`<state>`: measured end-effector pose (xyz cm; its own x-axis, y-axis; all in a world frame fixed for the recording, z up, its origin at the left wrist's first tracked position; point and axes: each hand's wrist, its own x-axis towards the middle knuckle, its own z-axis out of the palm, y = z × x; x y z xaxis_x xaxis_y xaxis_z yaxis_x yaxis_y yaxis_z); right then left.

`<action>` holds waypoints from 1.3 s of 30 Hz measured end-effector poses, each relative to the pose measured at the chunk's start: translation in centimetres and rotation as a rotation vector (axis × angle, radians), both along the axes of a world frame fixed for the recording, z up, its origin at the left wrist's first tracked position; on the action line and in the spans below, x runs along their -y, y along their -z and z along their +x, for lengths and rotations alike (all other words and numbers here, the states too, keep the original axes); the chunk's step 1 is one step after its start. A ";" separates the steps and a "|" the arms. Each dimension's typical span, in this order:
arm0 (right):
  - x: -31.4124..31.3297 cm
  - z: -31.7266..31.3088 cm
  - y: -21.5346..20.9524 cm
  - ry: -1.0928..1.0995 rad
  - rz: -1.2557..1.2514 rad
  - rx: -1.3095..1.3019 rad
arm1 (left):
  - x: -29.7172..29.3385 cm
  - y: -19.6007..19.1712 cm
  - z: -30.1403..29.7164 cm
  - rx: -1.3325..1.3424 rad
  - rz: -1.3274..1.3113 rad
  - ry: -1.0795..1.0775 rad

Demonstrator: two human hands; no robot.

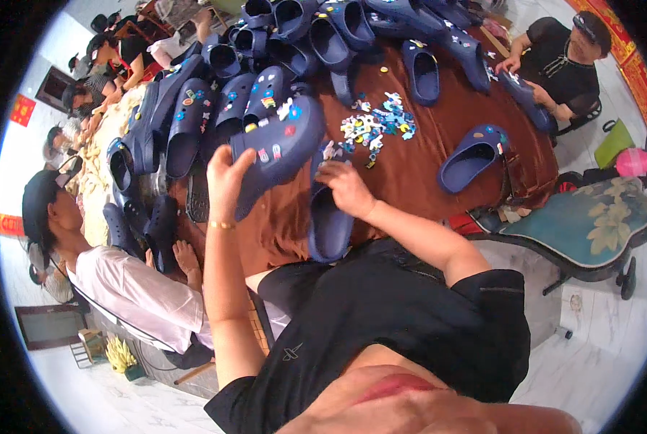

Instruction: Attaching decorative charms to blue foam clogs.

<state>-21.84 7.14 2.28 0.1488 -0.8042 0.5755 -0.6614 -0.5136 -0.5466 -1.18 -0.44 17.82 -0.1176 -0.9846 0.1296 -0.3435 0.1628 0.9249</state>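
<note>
My left hand (228, 184) is closed on a navy clog (283, 148), held up and tilted above the table. Colourful charms, among them a blue flower and a red one, dot its upper. Below and right of it a second navy clog (330, 224) lies with its heel toward me. At that clog's toe my right hand (346, 189) has its fingers bent together by a few pale charms (330, 150); whatever the fingertips pinch is too small to tell. Just beyond the right hand a loose pile of small blue, white and yellow charms (381, 124) is spread on the brown cloth.
Many navy clogs (189, 123) are heaped along the table's far and left sides. One decorated clog (471, 158) lies alone at right on the brown tablecloth (403, 199). A person (121, 282) sits close at my left; another (565, 65) handles a clog at far right. A blue-green padded seat (591, 220) stands at right.
</note>
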 end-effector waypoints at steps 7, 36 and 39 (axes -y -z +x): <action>5.3 -13.2 -5.2 0.223 -0.321 -0.185 | -4.4 5.0 -0.5 -0.466 0.246 0.042; 10.2 1.1 1.8 -0.134 0.340 -0.374 | -4.2 22.0 -6.8 0.841 -0.228 0.429; 9.6 1.4 2.6 -0.169 0.083 -0.174 | -4.7 23.0 -6.6 0.786 -0.209 0.316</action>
<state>-20.42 -2.51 -0.33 0.3760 -0.8031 0.4621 -0.6581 -0.5826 -0.4770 -7.78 4.22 -5.17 -0.5127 -0.8557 0.0702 -0.7797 0.4983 0.3792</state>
